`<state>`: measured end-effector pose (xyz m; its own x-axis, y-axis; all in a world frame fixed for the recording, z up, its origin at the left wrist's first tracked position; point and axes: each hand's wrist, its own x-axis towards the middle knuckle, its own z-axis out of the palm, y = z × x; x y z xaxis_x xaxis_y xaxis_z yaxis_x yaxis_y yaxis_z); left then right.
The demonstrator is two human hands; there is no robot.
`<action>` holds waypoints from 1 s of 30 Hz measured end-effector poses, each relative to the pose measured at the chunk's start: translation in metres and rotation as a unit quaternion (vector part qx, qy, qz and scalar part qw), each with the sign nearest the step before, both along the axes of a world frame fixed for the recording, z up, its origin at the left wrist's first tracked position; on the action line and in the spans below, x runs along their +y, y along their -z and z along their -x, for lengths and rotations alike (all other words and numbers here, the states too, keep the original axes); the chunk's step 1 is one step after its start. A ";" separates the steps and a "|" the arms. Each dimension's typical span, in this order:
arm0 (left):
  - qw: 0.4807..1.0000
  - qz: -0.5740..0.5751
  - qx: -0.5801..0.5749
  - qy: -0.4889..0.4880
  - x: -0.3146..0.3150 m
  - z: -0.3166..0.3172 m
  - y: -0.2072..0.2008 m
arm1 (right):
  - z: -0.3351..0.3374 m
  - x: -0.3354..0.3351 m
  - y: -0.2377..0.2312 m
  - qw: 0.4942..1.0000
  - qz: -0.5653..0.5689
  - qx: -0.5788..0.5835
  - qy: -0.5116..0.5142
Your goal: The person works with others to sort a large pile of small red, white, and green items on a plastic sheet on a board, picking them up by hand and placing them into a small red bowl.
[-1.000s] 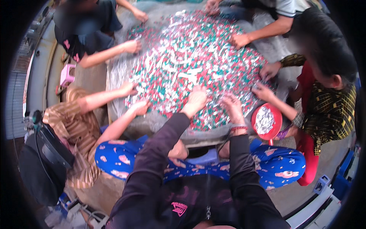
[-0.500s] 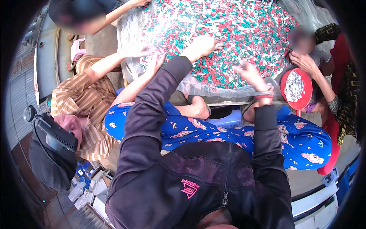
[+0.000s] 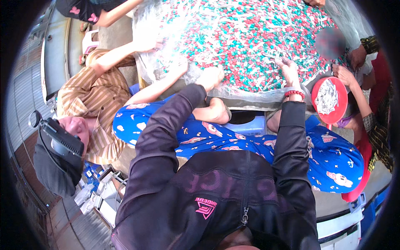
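A wide heap of small red, green and white pieces (image 3: 250, 54), with thin white strips among them, lies on clear plastic sheeting (image 3: 266, 96). At the heap's near edge is my left hand (image 3: 211, 78), its fingers curled closed; whatever they hold is hidden. My right hand (image 3: 289, 71) is farther right over the heap. Its fingertips are bent together beside some white strips, and I cannot make out what is between them. A red bracelet (image 3: 294, 95) circles my right wrist.
A red handled bowl (image 3: 343, 100) holding white strips (image 3: 326, 98) stands at the right, by a co-worker's hand (image 3: 343, 76). At the left, a person in a striped shirt (image 3: 89, 98) reaches to the heap. A blue plastic stool (image 3: 250, 126) is between my legs.
My left hand has drawn back toward me and slightly left. The right hand has shifted right. The co-worker at the upper left has moved mostly out of view.
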<state>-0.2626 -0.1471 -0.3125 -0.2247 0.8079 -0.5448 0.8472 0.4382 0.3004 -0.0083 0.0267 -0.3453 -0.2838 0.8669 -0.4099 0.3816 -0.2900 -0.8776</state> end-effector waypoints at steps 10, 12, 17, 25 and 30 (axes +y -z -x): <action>0.982 -0.133 0.105 0.086 0.024 0.013 -0.010 | 0.007 -0.004 -0.081 0.782 0.237 0.567 0.106; 0.973 -0.216 0.083 -0.013 0.025 0.024 -0.011 | 0.011 -0.006 -0.080 0.777 0.266 0.543 0.173; 0.980 -0.102 0.056 -0.164 -0.003 0.003 0.024 | 0.035 -0.017 -0.080 0.848 0.208 0.479 0.092; 0.931 -0.153 -0.144 -0.299 0.050 -0.020 -0.008 | 0.043 0.004 -0.131 0.914 0.090 0.393 0.030; 0.940 -0.194 -0.158 -0.230 0.087 0.028 -0.035 | 0.030 0.016 -0.123 0.949 0.189 0.244 0.069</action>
